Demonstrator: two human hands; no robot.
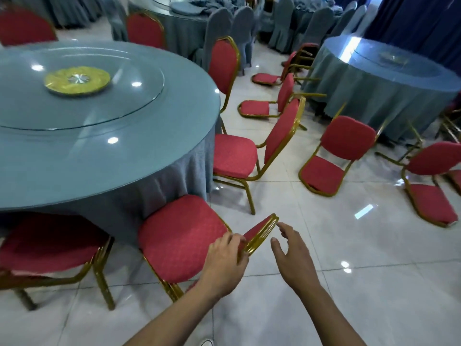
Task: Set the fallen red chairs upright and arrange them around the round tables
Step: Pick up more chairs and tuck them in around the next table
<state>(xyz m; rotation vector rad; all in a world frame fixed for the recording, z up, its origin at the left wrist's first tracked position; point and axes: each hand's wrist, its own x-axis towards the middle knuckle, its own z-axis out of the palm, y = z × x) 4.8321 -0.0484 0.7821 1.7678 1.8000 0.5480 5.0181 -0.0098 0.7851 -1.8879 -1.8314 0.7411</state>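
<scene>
Right below us, at the near edge of the big round table [174, 151], stands an upright red chair [179, 238] with its seat tucked toward the blue cloth and its backrest seen almost edge-on. Our left hand [224, 260] grips the gold top rail of that backrest, fingers curled over it; our right hand [291, 255] hovers just beside the rail, fingers spread and relaxed, holding nothing. We judge this chair as nearly placed, needing at most a small nudge inward. Beyond it several fallen chairs [329, 156] lie tipped on the glossy tiles between this table and the second round table [384, 96]. These chairs look stiff and fairly light: thin metal tubing, padded seat and back. We would take each by the top rail of the back and lever it up; on such slick tiles the legs may skid
</scene>
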